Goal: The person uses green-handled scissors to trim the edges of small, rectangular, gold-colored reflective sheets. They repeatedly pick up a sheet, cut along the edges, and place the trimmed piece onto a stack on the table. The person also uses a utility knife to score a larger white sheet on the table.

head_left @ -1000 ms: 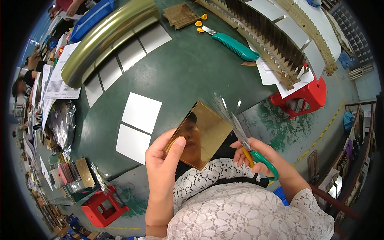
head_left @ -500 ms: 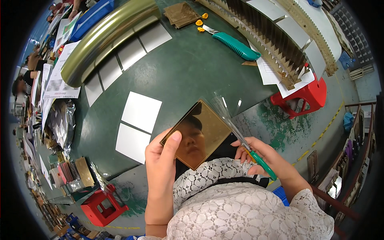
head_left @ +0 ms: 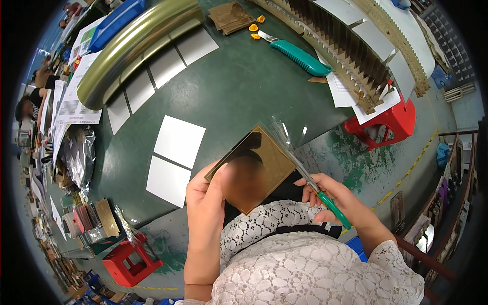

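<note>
My left hand (head_left: pixel 206 203) pinches a glossy bronze-gold mirror plate (head_left: pixel 277 170) by its left corner, thumb on top. The plate is tilted, and its surface throws back a reflection. My right hand (head_left: pixel 339 195) holds scissors with green handles (head_left: pixel 333 209). Their blades lie along the plate's right edge; whether they touch it I cannot tell. Thin clear film strips (head_left: pixel 285 133) stick out beside the blade tips, at the plate's upper right edge. Left of the plate, two white squares (head_left: pixel 179 142) lie on the green table (head_left: pixel 244 86).
A gold film roll (head_left: pixel 137 51) lies across more white squares at the far left. Further back are a green utility knife (head_left: pixel 300 58), yellow caps (head_left: pixel 254 28) and brown plates (head_left: pixel 231 18). A slotted rack (head_left: pixel 325 46) stands far right. Red stools (head_left: pixel 391 124) flank the table.
The plate and my left hand have shifted very slightly to the right. My right hand and the scissors stay almost where they were.
</note>
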Demonstrator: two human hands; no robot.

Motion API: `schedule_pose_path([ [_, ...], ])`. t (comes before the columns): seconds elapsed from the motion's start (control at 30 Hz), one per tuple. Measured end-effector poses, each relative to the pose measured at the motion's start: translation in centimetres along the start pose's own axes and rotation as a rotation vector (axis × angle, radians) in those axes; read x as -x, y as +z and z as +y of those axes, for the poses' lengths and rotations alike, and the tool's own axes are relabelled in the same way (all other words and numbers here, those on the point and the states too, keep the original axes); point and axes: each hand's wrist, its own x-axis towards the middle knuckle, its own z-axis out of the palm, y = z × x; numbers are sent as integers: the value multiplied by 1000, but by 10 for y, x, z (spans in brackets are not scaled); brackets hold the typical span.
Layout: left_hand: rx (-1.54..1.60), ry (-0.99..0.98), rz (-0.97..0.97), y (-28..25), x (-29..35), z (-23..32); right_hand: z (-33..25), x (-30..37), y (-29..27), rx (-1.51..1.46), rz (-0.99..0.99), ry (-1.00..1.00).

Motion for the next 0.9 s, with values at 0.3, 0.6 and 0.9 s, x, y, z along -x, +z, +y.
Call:
schedule_pose_path([
  [0.3, -6, 9, -25, -1, -2, -2, 2, 0, 0, -3, 7, 6],
  [0.6, 10, -12, -51, -1, -7, -4, -2, 2, -2, -17, 26, 113],
  [0.9, -69, -56, -153, -3, -19, -6, 2, -1, -3, -46, 44, 121],
])
